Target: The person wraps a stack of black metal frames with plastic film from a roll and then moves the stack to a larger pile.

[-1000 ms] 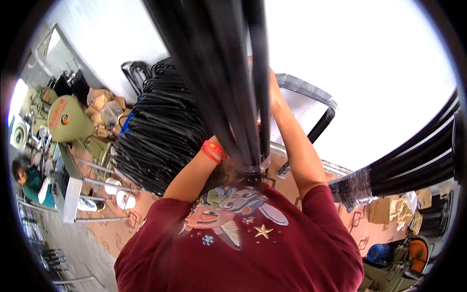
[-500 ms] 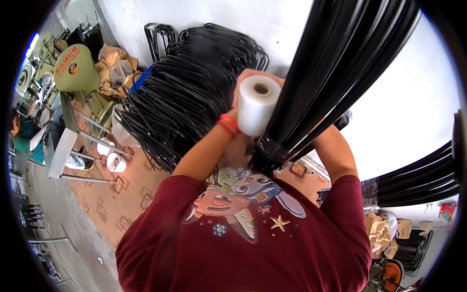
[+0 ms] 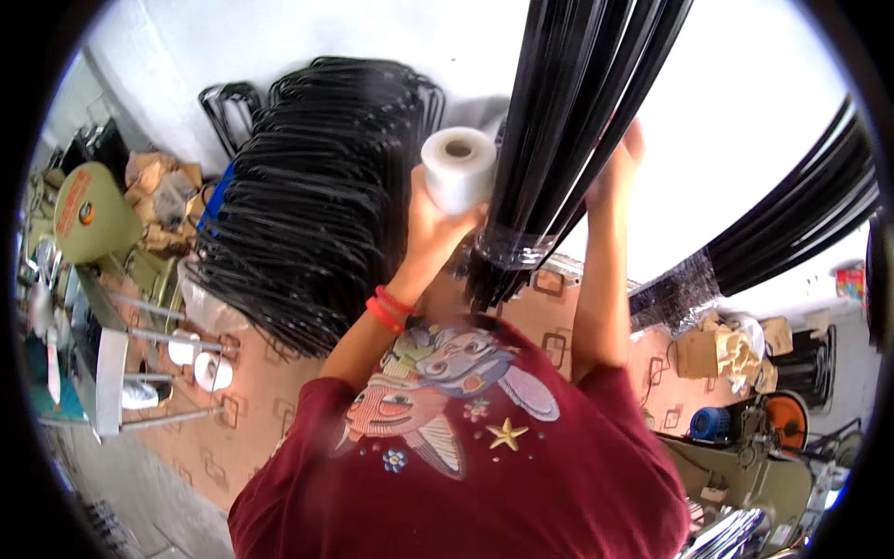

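A worker in a maroon shirt with an embroidered front stands at a tall bundle of long black strips, which rises toward 1 o'clock, its upper end cut off by the edge of view. A band of clear plastic film circles the bundle near its lower end.

At 12 o'clock, just left of the bundle, the left hand, two red bracelets at its wrist, grips a thick white roll of plastic film; the thumb lies across the front, the other fingers largely hidden behind. The right hand is raised on the bundle's far side, toward 1 o'clock; the strips cover part of it, and whether its fingers are open or closed, or touching anything, cannot be told.

A heap of bent black frames fills 11 o'clock, against the white wall. At 2 o'clock a second black bundle, also film-wrapped, runs into the dark rim of the lens. A brown cardboard box and a blue motor sit toward 3 o'clock. At 9 o'clock another person, in teal, is blurred and mostly cut off.
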The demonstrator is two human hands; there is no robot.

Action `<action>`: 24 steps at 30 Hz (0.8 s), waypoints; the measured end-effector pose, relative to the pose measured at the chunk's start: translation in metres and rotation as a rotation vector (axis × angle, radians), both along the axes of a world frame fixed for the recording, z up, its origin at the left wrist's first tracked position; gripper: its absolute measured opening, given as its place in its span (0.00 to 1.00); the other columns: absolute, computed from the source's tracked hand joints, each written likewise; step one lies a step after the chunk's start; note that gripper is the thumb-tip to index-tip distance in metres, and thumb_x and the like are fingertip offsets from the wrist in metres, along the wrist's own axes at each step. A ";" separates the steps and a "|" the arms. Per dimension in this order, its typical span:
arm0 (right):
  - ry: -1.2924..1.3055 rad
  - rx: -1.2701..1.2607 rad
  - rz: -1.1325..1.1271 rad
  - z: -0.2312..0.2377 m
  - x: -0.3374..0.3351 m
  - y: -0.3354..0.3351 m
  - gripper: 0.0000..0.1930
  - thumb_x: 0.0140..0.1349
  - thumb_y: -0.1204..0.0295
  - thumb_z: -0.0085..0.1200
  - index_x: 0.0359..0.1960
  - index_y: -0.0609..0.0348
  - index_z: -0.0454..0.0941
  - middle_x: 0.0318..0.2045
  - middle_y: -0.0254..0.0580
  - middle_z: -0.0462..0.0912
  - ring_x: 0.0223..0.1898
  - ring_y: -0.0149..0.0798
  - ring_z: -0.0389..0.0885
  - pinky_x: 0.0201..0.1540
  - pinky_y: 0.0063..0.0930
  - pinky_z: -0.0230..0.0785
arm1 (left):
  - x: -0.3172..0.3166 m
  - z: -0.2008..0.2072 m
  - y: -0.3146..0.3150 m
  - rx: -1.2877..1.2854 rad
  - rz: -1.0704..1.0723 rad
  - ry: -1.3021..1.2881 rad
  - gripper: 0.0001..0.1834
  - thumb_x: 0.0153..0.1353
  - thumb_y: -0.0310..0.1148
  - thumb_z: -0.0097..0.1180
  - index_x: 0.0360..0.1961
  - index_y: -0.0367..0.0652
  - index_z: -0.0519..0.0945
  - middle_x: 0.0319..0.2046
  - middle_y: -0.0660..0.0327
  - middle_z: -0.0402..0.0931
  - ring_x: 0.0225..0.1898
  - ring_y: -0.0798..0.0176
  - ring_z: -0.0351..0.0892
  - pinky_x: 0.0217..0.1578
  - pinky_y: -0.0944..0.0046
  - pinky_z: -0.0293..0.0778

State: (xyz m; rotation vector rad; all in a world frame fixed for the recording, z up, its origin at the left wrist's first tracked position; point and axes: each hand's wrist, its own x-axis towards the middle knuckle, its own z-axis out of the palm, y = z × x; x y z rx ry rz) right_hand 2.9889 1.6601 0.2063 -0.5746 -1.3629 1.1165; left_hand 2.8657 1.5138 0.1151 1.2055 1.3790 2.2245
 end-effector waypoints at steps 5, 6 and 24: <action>-0.910 1.432 0.142 0.062 0.075 -0.150 0.15 0.47 0.78 0.51 0.40 0.59 0.72 0.35 0.35 0.76 0.45 0.33 0.72 0.54 0.35 0.61 | 0.000 0.001 -0.004 -0.080 -0.024 0.030 0.36 0.40 0.35 0.68 0.47 0.35 0.61 0.42 0.55 0.70 0.42 0.65 0.71 0.43 0.66 0.67; -1.159 1.559 0.088 0.062 0.069 -0.155 0.20 0.49 0.73 0.49 0.47 0.57 0.69 0.45 0.35 0.71 0.53 0.34 0.65 0.59 0.39 0.50 | 0.002 0.004 -0.005 -0.092 -0.047 0.020 0.36 0.40 0.35 0.68 0.47 0.34 0.61 0.42 0.55 0.70 0.42 0.65 0.71 0.43 0.66 0.68; -1.787 1.956 0.403 0.056 -0.019 -0.110 0.01 0.41 0.71 0.53 0.17 0.51 0.75 0.24 0.27 0.72 0.36 0.29 0.65 0.41 0.20 0.54 | -0.028 -0.013 -0.025 -0.103 -0.188 -0.145 0.32 0.39 0.30 0.66 0.47 0.38 0.66 0.41 0.59 0.72 0.42 0.66 0.71 0.42 0.66 0.68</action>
